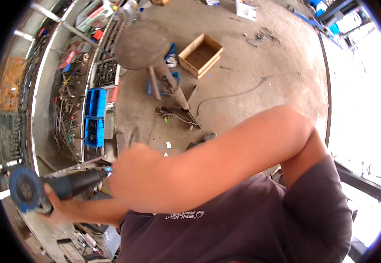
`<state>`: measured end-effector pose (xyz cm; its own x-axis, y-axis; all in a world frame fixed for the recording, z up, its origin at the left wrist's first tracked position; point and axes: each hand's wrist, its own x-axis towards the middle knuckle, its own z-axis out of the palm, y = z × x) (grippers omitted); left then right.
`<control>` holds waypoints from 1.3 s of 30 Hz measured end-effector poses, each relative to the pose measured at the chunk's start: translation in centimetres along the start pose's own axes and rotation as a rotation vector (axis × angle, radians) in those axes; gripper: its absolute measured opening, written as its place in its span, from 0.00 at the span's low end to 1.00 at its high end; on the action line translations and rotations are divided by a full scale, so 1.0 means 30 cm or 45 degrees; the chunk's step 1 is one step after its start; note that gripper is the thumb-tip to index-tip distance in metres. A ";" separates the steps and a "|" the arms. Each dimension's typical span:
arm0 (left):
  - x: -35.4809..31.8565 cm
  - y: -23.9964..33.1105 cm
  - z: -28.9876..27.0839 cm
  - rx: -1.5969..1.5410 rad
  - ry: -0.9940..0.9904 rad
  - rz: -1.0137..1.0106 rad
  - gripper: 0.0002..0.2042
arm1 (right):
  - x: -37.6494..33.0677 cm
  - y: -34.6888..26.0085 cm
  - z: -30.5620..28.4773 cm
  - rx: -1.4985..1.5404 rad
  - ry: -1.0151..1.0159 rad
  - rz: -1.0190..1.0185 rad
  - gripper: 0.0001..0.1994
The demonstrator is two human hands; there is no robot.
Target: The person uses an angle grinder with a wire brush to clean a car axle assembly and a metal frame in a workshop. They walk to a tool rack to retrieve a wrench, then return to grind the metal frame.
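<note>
Low at the left, my left hand [61,211] grips an angle grinder [83,181] near its head, with fingers wrapped round it. A round blue-rimmed disc [26,189] on the grinder faces up, and its dark body points right. My right arm reaches across my chest. At the grinder's rear end, my right hand [133,175] is closed, slightly blurred, its fingers mostly turned away. A small bluish bit shows between the grinder's tail and that hand; I cannot make out what the fingers hold.
Shelving [41,96] at the left holds loose tools and metal parts beside blue bins [95,105]. A round-topped metal stand [142,44] rises from the floor ahead. Beyond it are a wooden box [201,55] and a cable [234,94] trailing across the concrete.
</note>
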<state>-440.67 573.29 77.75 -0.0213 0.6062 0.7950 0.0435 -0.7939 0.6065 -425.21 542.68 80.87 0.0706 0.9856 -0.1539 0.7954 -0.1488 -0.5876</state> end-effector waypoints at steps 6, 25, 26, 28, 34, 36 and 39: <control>-0.133 0.036 -0.040 -0.684 -0.976 0.017 0.42 | -0.562 0.395 0.365 0.355 0.660 0.740 0.11; -1.614 1.420 0.095 -1.266 -2.641 0.743 0.38 | -1.533 -0.064 1.221 1.723 3.210 0.647 0.33; -1.664 1.466 0.071 -1.341 -2.643 0.817 0.38 | -1.550 -0.055 1.202 1.657 3.237 0.725 0.34; -1.745 1.546 0.074 -1.310 -2.706 0.880 0.37 | -1.600 -0.013 1.171 1.679 3.208 0.976 0.36; -2.047 1.773 0.204 -1.365 -2.726 0.978 0.37 | -1.857 0.281 1.121 1.768 3.686 0.823 0.24; -2.145 1.853 0.305 -1.358 -2.744 0.975 0.36 | -1.940 0.403 1.081 1.417 3.799 1.044 0.18; -2.283 2.007 0.472 -1.465 -2.850 0.853 0.35 | -2.081 0.508 1.034 -0.119 2.956 1.788 0.15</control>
<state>-422.46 484.65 59.68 0.2748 -0.9551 0.1111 -0.6262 -0.0900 0.7745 -436.18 476.37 56.89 0.2948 -0.8870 0.3553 -0.1324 -0.4062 -0.9041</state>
